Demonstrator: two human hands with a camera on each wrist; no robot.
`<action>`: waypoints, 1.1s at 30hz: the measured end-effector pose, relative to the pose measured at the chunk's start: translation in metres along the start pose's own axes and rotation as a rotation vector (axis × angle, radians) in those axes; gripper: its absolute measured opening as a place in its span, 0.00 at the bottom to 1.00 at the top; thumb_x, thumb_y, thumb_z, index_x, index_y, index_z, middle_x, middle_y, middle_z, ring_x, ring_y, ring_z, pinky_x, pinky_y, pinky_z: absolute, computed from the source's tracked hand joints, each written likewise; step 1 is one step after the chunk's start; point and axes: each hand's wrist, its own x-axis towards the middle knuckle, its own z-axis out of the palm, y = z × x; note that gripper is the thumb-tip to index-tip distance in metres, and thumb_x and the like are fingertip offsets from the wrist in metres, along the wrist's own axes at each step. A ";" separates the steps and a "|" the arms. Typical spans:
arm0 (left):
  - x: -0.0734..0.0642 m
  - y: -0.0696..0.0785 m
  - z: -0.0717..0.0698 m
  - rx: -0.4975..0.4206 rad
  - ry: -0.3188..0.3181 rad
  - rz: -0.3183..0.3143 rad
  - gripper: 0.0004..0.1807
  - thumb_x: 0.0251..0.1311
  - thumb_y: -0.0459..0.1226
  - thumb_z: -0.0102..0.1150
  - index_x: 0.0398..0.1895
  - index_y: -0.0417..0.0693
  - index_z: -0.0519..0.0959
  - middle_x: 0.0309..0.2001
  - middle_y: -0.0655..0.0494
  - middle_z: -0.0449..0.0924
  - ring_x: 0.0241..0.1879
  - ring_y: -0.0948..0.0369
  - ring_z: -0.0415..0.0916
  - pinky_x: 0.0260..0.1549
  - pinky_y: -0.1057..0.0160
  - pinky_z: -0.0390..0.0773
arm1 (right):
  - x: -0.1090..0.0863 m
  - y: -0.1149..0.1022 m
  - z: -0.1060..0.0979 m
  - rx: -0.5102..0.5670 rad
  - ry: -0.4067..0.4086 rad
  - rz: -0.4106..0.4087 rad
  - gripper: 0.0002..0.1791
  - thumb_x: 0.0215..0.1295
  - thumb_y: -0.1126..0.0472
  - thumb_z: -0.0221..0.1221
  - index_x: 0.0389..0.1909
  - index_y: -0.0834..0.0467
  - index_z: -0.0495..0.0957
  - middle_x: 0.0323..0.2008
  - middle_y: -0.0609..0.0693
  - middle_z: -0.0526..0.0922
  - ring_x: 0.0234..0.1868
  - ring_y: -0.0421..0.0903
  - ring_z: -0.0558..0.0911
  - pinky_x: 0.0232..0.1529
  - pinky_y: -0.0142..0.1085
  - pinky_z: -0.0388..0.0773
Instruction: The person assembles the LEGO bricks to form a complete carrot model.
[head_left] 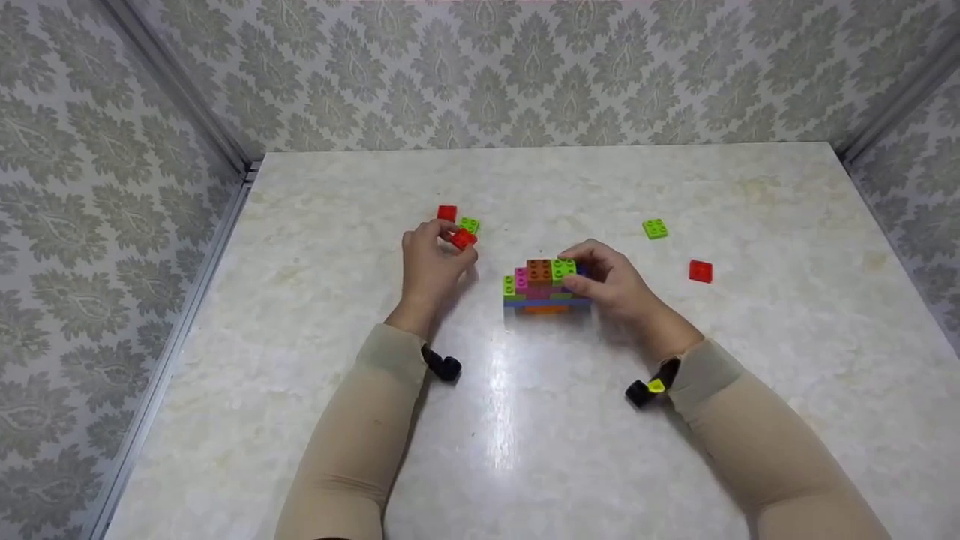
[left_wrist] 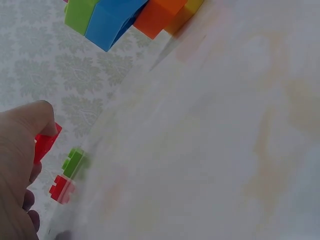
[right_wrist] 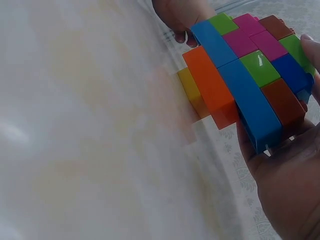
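Observation:
My left hand [head_left: 435,266] pinches a red toy brick [head_left: 463,238] between thumb and fingers. The same red brick [left_wrist: 46,142] shows at the fingertips in the left wrist view. Just beyond that hand lie a green brick [head_left: 469,224] and another red brick [head_left: 447,213]. My right hand [head_left: 611,281] grips the right end of a built stack of bricks [head_left: 536,292]. In the right wrist view the stack [right_wrist: 250,65] has a yellow brick [right_wrist: 192,92] at the bottom, an orange one above it, then blue ones, with green, pink, brown and dark blue bricks higher up.
To the right, a loose green brick [head_left: 655,229] and a red brick [head_left: 700,271] lie on the pale marbled table [head_left: 525,450]. Patterned walls [head_left: 487,75] stand behind and at both sides. Each wrist wears a small black camera [head_left: 448,367].

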 end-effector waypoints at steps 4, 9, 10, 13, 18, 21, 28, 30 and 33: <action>-0.003 0.002 0.001 -0.061 -0.006 0.053 0.19 0.67 0.40 0.74 0.58 0.47 0.83 0.55 0.52 0.84 0.61 0.52 0.68 0.59 0.56 0.77 | 0.001 0.000 0.000 0.006 -0.003 -0.015 0.21 0.80 0.68 0.66 0.64 0.77 0.74 0.57 0.39 0.86 0.52 0.36 0.87 0.53 0.28 0.86; -0.008 0.005 0.004 -0.090 -0.032 0.170 0.18 0.66 0.38 0.72 0.57 0.46 0.83 0.55 0.50 0.83 0.60 0.51 0.70 0.59 0.54 0.75 | 0.002 0.000 0.002 0.048 -0.012 -0.029 0.21 0.80 0.69 0.66 0.63 0.78 0.73 0.55 0.39 0.87 0.50 0.36 0.87 0.51 0.29 0.86; -0.009 0.006 0.005 -0.095 -0.040 0.202 0.17 0.66 0.37 0.71 0.56 0.45 0.83 0.54 0.49 0.83 0.59 0.50 0.70 0.59 0.52 0.74 | 0.002 0.000 0.002 0.052 -0.013 -0.029 0.21 0.80 0.69 0.66 0.63 0.78 0.73 0.55 0.39 0.87 0.50 0.36 0.87 0.51 0.29 0.86; -0.013 0.010 0.008 -0.129 -0.070 0.286 0.15 0.65 0.34 0.71 0.54 0.44 0.84 0.52 0.47 0.83 0.58 0.48 0.72 0.60 0.48 0.75 | 0.002 0.000 0.002 0.049 -0.011 -0.026 0.20 0.79 0.71 0.65 0.63 0.77 0.74 0.55 0.39 0.87 0.51 0.36 0.87 0.52 0.29 0.86; -0.021 0.018 0.013 -0.193 -0.123 0.396 0.14 0.66 0.32 0.71 0.54 0.42 0.84 0.51 0.46 0.84 0.57 0.45 0.73 0.61 0.40 0.76 | 0.001 0.000 0.001 0.035 0.005 -0.003 0.20 0.79 0.72 0.65 0.63 0.78 0.73 0.54 0.39 0.87 0.51 0.37 0.86 0.52 0.29 0.86; -0.026 0.023 0.015 -0.233 -0.134 0.449 0.13 0.66 0.31 0.70 0.53 0.42 0.85 0.52 0.45 0.83 0.56 0.44 0.73 0.59 0.40 0.77 | 0.001 -0.001 0.001 0.023 0.017 0.012 0.21 0.79 0.71 0.66 0.63 0.79 0.73 0.54 0.38 0.87 0.51 0.36 0.86 0.52 0.29 0.86; -0.035 0.032 0.018 -0.314 -0.152 0.536 0.12 0.66 0.30 0.69 0.51 0.41 0.86 0.51 0.44 0.83 0.53 0.42 0.74 0.55 0.45 0.76 | 0.001 -0.001 0.000 0.020 0.001 -0.006 0.24 0.80 0.66 0.68 0.63 0.79 0.72 0.54 0.38 0.87 0.51 0.37 0.87 0.52 0.30 0.86; -0.037 0.034 0.019 -0.325 -0.166 0.550 0.11 0.66 0.30 0.69 0.51 0.41 0.86 0.51 0.44 0.83 0.52 0.42 0.74 0.54 0.44 0.75 | 0.002 0.000 0.000 0.027 -0.003 -0.018 0.25 0.80 0.65 0.68 0.63 0.80 0.72 0.55 0.38 0.87 0.51 0.37 0.87 0.52 0.30 0.87; -0.039 0.036 0.019 -0.330 -0.184 0.564 0.12 0.66 0.32 0.68 0.51 0.40 0.86 0.51 0.43 0.84 0.52 0.46 0.75 0.54 0.42 0.76 | 0.002 0.000 0.000 0.026 -0.003 -0.028 0.26 0.80 0.64 0.69 0.63 0.80 0.72 0.55 0.38 0.87 0.51 0.36 0.87 0.52 0.29 0.86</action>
